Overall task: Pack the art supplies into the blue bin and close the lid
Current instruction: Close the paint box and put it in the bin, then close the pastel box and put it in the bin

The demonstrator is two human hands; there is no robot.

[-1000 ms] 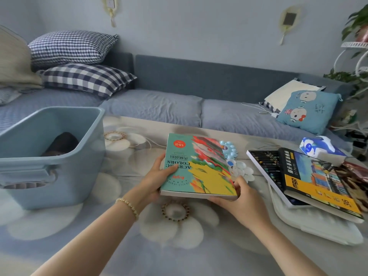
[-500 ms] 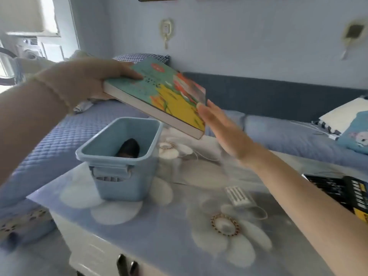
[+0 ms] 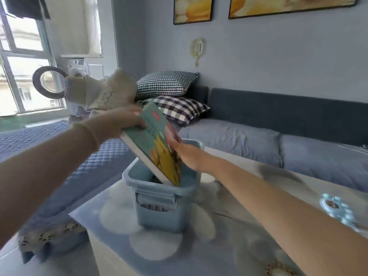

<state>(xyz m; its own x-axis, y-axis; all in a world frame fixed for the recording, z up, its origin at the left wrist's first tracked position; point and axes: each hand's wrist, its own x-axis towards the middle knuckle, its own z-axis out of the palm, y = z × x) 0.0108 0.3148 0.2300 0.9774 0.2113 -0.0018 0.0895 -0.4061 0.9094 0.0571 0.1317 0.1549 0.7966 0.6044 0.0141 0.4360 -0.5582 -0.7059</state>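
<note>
Aslant, box [image 3: 157,150] corner below bin [image 3: 159,191] rim

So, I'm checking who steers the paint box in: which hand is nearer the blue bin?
Right. The right hand rests low on the paint box, just above the blue bin; the left hand grips the box's upper end, higher and to the left.

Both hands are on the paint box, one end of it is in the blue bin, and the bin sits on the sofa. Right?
Almost. The blue bin stands on the flowered table, not on the sofa, as the head view shows. The left hand and right hand are both on the paint box, whose low end is in the bin.
</note>
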